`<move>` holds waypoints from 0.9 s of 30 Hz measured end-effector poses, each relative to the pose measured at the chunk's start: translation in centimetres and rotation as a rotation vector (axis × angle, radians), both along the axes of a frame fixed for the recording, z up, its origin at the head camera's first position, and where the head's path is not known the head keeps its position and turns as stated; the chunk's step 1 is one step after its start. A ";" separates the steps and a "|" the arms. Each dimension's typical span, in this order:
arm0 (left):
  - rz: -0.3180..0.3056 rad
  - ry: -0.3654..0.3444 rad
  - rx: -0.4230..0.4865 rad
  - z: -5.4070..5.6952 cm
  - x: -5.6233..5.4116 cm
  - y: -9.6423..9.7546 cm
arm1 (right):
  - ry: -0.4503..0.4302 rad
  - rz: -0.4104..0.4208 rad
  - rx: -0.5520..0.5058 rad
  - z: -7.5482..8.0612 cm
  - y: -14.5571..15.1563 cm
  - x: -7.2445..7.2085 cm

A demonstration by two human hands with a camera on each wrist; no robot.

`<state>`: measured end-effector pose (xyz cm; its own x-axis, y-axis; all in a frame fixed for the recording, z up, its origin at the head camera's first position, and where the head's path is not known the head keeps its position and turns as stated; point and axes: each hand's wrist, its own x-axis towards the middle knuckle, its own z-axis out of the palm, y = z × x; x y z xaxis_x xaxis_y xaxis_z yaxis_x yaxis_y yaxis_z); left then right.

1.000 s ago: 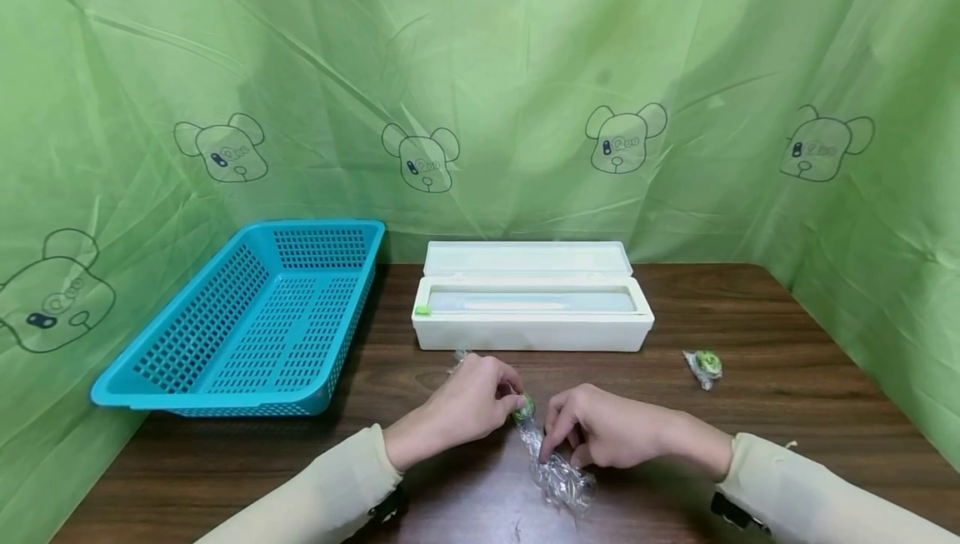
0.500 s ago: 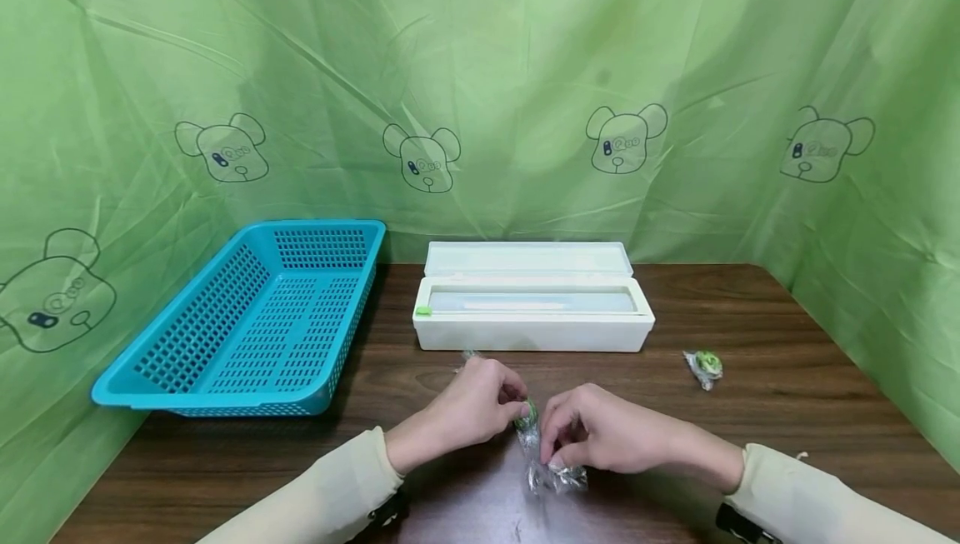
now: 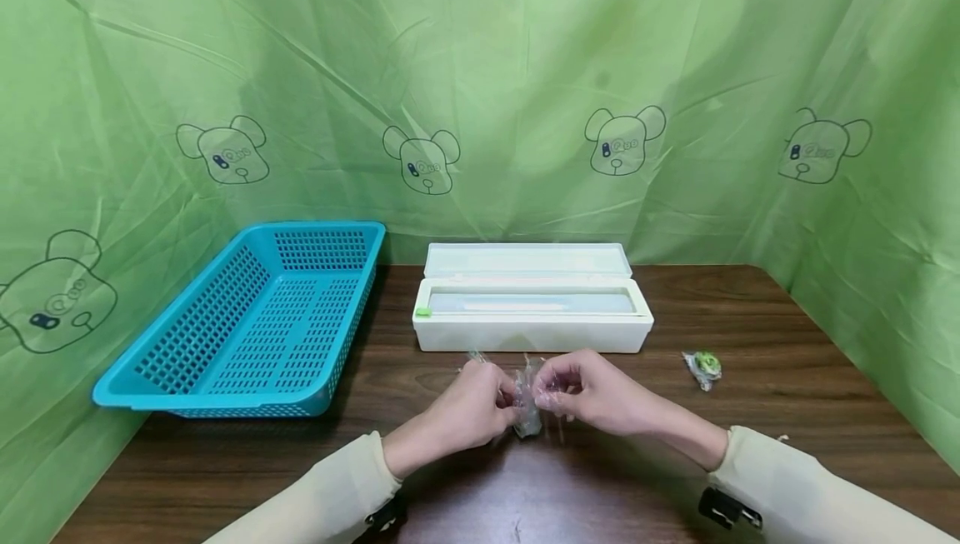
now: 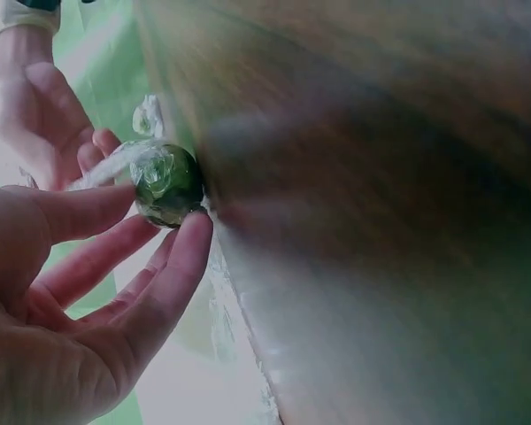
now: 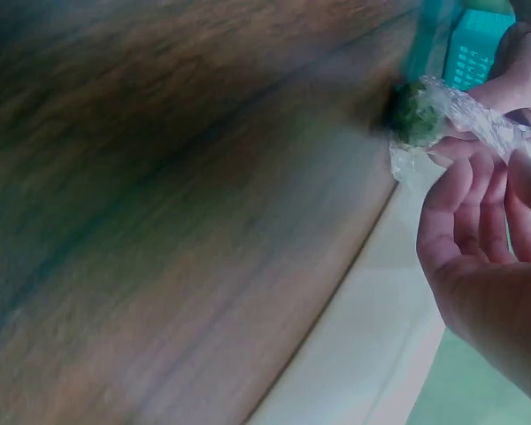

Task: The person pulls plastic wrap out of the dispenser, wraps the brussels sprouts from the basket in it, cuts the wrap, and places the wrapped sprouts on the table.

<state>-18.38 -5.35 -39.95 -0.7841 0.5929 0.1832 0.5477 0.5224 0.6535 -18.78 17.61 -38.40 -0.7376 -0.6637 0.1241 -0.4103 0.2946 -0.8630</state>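
Note:
My left hand (image 3: 468, 411) pinches a small round green fruit-like thing (image 4: 168, 186) between thumb and fingertips, low over the table. Clear cling film (image 3: 528, 423) covers it and runs off in a twisted tail. On the right side of it, my right hand (image 3: 603, 394) pinches that film's loose end between thumb and fingers. In the right wrist view the film tail (image 5: 487, 122) stretches from the green thing (image 5: 416, 115) toward the right hand's thumb. The head view shows the green thing mostly hidden by film and the left fingers.
Behind the hands stands a white cling film box (image 3: 532, 334), its lid (image 3: 528, 261) raised, with a green slider (image 3: 423, 311). A blue basket (image 3: 330, 377) stands at the left. Another film-wrapped green piece (image 3: 705, 365) lies at the right. Some film (image 3: 477, 356) shows behind the left hand.
My right hand has gathered the loose film, then lifted it away from me, up beside the left hand. The left hand has kept its pinch and barely moved.

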 end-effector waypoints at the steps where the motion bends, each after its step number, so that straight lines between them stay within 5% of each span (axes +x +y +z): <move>1: -0.001 -0.001 -0.001 0.0 0.1 0.0 | -0.007 -0.019 -0.002 -0.1 -0.2 -0.1; 21: 0.115 -0.068 0.036 0.1 0.6 -0.7 | -0.213 -0.211 -0.115 -2.0 -2.9 -0.3; 27: 0.140 0.034 -0.027 1.4 1.7 -2.2 | -0.252 -0.218 -0.116 -2.0 -3.2 -0.3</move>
<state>-16.70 -7.55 -38.58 -0.8531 0.4834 0.1963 0.4898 0.6123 0.6207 -19.12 14.41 -40.38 -0.8777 -0.4790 -0.0143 -0.1187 0.2461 -0.9619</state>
